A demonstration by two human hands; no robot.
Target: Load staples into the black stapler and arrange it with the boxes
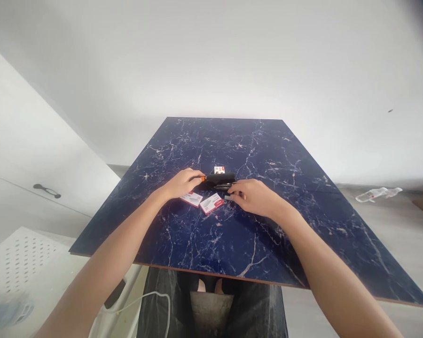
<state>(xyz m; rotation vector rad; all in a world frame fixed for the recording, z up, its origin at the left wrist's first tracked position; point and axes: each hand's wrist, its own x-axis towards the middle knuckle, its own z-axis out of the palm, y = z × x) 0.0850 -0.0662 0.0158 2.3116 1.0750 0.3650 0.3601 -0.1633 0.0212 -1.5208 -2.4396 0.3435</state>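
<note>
the left hand [181, 183] grips the orange-tipped end of a black stapler [220, 178], fingers curled around it, on the dark blue marbled table [232, 234]. the right hand [254, 196] rests just beside the stapler's open metal part, its fingertips pinching a small grey strip [227, 198]; what the strip is cannot be told. two red and white small boxes [201, 202] lie between the hands, nearer the body, and a third small box [219, 170] sits just behind the stapler. a clear plastic bottle [378, 194] lies on the floor far to the right
</note>
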